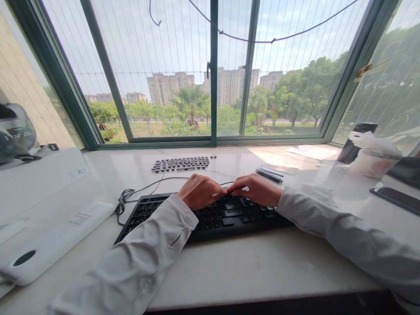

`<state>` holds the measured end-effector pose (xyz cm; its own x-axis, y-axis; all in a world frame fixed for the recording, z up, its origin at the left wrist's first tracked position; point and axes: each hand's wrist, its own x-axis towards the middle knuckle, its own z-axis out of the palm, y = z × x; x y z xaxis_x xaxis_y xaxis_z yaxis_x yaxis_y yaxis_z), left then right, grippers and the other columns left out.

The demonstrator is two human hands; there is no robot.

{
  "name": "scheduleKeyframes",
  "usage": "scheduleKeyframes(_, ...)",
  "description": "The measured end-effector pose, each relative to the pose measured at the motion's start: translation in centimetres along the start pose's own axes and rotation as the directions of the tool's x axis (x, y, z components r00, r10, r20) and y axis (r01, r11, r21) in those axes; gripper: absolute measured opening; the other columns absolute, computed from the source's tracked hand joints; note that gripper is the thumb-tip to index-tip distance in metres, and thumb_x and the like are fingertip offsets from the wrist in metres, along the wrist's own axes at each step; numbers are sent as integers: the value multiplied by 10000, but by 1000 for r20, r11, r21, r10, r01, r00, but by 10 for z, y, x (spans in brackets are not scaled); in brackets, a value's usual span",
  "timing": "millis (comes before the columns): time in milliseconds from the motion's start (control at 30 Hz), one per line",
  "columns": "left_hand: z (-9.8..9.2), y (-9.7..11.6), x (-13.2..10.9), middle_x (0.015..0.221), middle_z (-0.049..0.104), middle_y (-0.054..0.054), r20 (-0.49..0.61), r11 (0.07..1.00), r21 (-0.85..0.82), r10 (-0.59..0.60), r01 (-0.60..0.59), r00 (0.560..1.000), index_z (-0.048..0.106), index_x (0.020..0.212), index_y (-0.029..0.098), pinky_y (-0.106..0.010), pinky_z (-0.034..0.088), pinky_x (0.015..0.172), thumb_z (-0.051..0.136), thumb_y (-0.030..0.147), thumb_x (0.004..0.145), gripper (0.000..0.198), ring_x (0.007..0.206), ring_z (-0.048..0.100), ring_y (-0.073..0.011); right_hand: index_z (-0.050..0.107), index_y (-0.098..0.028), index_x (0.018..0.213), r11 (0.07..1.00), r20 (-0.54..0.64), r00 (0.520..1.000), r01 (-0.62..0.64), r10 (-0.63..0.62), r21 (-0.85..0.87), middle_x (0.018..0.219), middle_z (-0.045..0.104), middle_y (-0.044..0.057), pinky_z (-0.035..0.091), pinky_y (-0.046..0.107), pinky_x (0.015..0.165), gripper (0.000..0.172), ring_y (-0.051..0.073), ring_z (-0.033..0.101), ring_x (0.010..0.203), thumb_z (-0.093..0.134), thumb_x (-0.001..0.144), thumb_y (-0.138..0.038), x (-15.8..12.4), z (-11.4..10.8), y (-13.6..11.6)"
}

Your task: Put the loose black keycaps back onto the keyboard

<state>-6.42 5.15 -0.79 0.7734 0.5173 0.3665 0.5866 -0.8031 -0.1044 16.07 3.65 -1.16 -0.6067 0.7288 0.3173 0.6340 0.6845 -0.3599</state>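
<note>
Near the front edge of the counter [278, 271], left and right of its middle, we note a black keyboard [233, 213] lying flat, its long side roughly along that edge. Our left hand [201, 192] is over the keyboard's far side, fingers curled under and thumb reaching toward the other hand. Our right hand [257, 189] comes in opposite, fingers bent and drawn close to the thumb in a loose pinch; the fingertips of both hands meet or nearly meet above the back row. Whether either has hold of a small part we cannot tell, since the fingers hide the spot. Toward the rear edge, left of the middle, small black keycaps [181, 164] lie in rows, with a couple apart at their right end. A cable [122, 204] is bunched at the keyboard's left end, one strand running behind the keyboard. Pens [269, 174] lie behind our right hand; a phone [398, 200] rests near the right edge. Risks, in our judgement: a pinch this small could slip and flick a part away or between keys; uneven fingertip pressure might tilt a cap and strain its mount; a tug on the cable could shift the keyboard or sweep the loose rows out of order, as could a sleeve dragging across them on a long reach.
</note>
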Motion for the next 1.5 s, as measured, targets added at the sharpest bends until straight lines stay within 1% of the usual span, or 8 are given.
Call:
scheduleKeyframes(267,-5,0,-1,788,708,14,40,999,-6,32,-32,999,722,865,322,-232,298,548,456,309,869,266,658,600,-117,731,-239,989,1000,3,1000,17,-17,-18,856,716,31,443,238,707,277,148,637,777,549,859,-403,-1,0,1)
scheduleKeyframes(533,-7,0,0,830,718,24,82,999,14,49,-51,995,712,914,358,-235,282,545,463,274,862,268,727,626,-130,739,-211,939,997,-22,999,38,-40,-69,839,708,46,451,239,713,243,145,630,775,549,865,-344,-1,3,-2)
scheduleKeyframes(700,-9,6,0,787,721,-2,71,1000,4,5,-5,997,721,907,344,-242,343,589,487,297,831,251,727,635,-156,717,-211,958,968,131,973,207,-189,-145,883,703,68,440,256,804,316,150,614,865,403,929,-229,-4,-6,-9)
scheduleKeyframes(800,-10,14,-1,739,716,-37,49,1000,0,-27,27,998,740,871,296,-259,375,612,503,329,793,252,690,627,-175,692,-223,1036,951,208,963,218,-173,-217,879,685,76,443,243,740,315,144,610,825,396,929,-235,-8,-12,-13)
scheduleKeyframes(1000,-13,27,1,643,693,-75,3,993,4,-122,121,993,759,765,236,-285,370,564,494,339,731,287,560,589,-186,723,-261,969,916,170,975,195,-143,-350,922,676,69,432,273,755,242,162,615,836,501,876,-288,-8,-13,-16)
scheduleKeyframes(1300,-12,32,2,600,673,-83,0,992,20,-124,124,992,750,670,223,-282,339,527,488,311,707,279,534,579,-196,722,-249,943,866,220,966,221,-133,-448,910,690,69,420,280,742,281,164,618,809,449,905,-305,-7,-12,-24)
scheduleKeyframes(1400,-11,32,2,590,669,-83,-11,991,46,-126,127,992,755,688,231,-288,339,528,481,318,712,288,537,583,-202,722,-252,961,872,201,971,205,-126,-444,917,692,69,421,274,718,297,162,619,798,438,912,-322,-9,-9,-22)
scheduleKeyframes(1500,-10,30,1,625,684,-80,-25,990,55,-131,132,991,764,768,242,-289,363,553,479,323,720,300,573,602,-203,717,-280,994,895,125,984,165,-124,-414,932,692,53,426,280,751,264,162,614,822,475,898,-325,-11,-9,-16)
